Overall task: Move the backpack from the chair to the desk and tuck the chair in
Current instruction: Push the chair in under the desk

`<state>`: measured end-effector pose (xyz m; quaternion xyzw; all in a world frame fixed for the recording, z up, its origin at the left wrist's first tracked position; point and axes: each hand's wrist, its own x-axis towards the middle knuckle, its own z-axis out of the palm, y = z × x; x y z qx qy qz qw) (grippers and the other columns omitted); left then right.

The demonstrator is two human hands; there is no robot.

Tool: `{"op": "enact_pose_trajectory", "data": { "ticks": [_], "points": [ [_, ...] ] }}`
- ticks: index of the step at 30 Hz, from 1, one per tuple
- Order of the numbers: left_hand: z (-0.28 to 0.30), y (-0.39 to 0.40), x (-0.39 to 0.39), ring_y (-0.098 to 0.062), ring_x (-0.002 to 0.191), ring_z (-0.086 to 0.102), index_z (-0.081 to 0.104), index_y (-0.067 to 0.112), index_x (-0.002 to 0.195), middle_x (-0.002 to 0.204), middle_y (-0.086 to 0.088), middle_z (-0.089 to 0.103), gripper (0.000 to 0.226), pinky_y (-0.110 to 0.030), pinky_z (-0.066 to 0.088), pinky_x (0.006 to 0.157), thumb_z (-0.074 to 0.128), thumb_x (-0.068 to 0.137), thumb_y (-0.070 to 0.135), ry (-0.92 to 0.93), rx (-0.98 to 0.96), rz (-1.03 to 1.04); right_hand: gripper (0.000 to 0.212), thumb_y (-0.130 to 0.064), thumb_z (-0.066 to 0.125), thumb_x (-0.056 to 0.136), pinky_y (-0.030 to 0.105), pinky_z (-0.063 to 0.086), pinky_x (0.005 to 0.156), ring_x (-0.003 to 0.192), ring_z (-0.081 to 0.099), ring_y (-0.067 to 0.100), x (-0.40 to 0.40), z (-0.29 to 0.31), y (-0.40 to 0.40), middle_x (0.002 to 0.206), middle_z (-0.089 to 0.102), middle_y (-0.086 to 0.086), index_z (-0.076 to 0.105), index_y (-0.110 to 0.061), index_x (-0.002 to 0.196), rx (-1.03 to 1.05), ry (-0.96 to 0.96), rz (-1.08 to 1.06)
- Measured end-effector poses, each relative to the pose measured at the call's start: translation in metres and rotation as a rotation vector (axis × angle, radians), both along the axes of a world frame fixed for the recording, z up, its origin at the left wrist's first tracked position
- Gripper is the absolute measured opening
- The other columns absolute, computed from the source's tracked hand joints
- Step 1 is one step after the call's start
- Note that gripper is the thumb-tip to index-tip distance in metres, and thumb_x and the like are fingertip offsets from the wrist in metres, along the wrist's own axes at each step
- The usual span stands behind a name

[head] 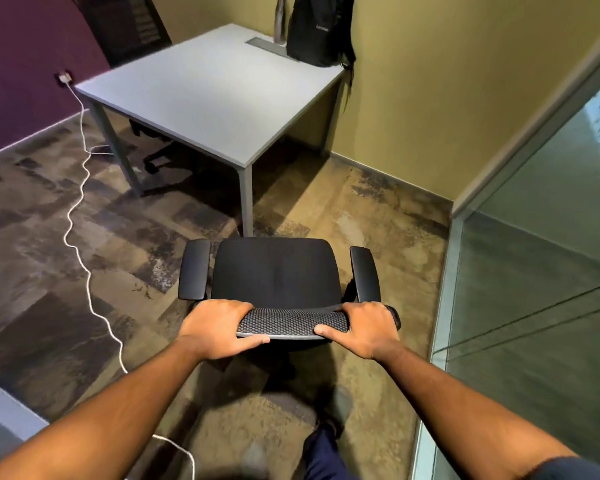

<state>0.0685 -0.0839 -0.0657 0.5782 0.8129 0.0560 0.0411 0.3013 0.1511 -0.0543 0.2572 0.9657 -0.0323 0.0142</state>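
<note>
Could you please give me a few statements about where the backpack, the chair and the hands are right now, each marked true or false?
1. The backpack stands on the desk. True.
2. Both hands grip the top of the chair back. True.
3. The chair is tucked under the desk. False: it stands clear of the desk.
4. The left hand holds the white cable. False: the cable lies on the floor.
5. The right hand rests on an armrest. False: it grips the chair back.

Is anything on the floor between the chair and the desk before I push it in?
Nothing visible blocks it: the carpet between the chair and the desk is bare. The desk's near corner leg stands ahead, slightly left; the white cable lies well left.
</note>
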Motion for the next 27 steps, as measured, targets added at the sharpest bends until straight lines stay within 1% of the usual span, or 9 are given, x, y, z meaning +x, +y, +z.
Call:
{"op": "enact_pose_trajectory", "data": {
  "ticks": [6, 8, 11, 15, 22, 27],
  "points": [
    [0.003, 0.013, -0.017, -0.018, 0.097, 0.069, 0.064, 0.035, 0.114, 0.108, 0.011, 0.073, 0.087, -0.037, 0.051, 0.071, 0.025, 0.073, 0.101, 0.035, -0.017, -0.118, 0.104, -0.110, 0.015, 0.069, 0.034, 0.055, 0.075, 0.087, 0.073, 0.013, 0.016, 0.002, -0.017, 0.088, 0.077, -0.010, 0.075, -0.036, 0.109, -0.026, 0.000, -0.114],
    [0.004, 0.021, -0.024, -0.018, 0.097, 0.069, 0.064, 0.034, 0.112, 0.107, 0.010, 0.074, 0.089, -0.037, 0.050, 0.071, 0.024, 0.071, 0.103, 0.045, -0.018, -0.146, 0.106, -0.111, 0.014, 0.068, 0.034, 0.056, 0.075, 0.087, 0.073, 0.013, 0.019, 0.003, -0.020, 0.088, 0.077, -0.010, 0.075, -0.034, 0.109, -0.033, -0.004, -0.149],
    [0.004, 0.037, -0.033, -0.017, 0.096, 0.069, 0.065, 0.033, 0.108, 0.104, 0.010, 0.074, 0.094, -0.038, 0.053, 0.073, 0.021, 0.067, 0.105, 0.050, -0.029, -0.182, 0.107, -0.111, 0.014, 0.067, 0.034, 0.056, 0.073, 0.086, 0.073, 0.013, 0.024, 0.004, -0.022, 0.090, 0.077, -0.010, 0.074, -0.033, 0.109, -0.043, -0.004, -0.189],
    [0.006, 0.063, -0.042, -0.015, 0.097, 0.068, 0.065, 0.033, 0.108, 0.104, 0.011, 0.073, 0.099, -0.039, 0.054, 0.076, 0.017, 0.063, 0.107, 0.034, -0.054, -0.227, 0.106, -0.110, 0.015, 0.069, 0.035, 0.056, 0.072, 0.084, 0.073, 0.014, 0.028, 0.007, -0.018, 0.088, 0.076, -0.009, 0.074, -0.030, 0.105, -0.029, -0.009, -0.243],
    [0.008, 0.113, -0.035, -0.011, 0.088, 0.067, 0.066, 0.036, 0.107, 0.097, 0.012, 0.072, 0.093, -0.038, 0.054, 0.073, 0.021, 0.065, 0.107, 0.011, -0.070, -0.298, 0.099, -0.110, 0.019, 0.071, 0.037, 0.058, 0.070, 0.080, 0.073, 0.015, 0.045, 0.009, 0.010, 0.082, 0.074, -0.008, 0.072, -0.030, 0.097, -0.029, -0.009, -0.324],
    [0.009, 0.145, -0.025, -0.012, 0.091, 0.068, 0.066, 0.036, 0.110, 0.101, 0.013, 0.073, 0.088, -0.035, 0.052, 0.070, 0.030, 0.069, 0.104, 0.010, -0.059, -0.316, 0.100, -0.110, 0.017, 0.071, 0.035, 0.056, 0.069, 0.081, 0.072, 0.016, 0.055, 0.012, 0.038, 0.083, 0.074, -0.009, 0.072, -0.031, 0.097, -0.019, -0.014, -0.340]
  ]
}}
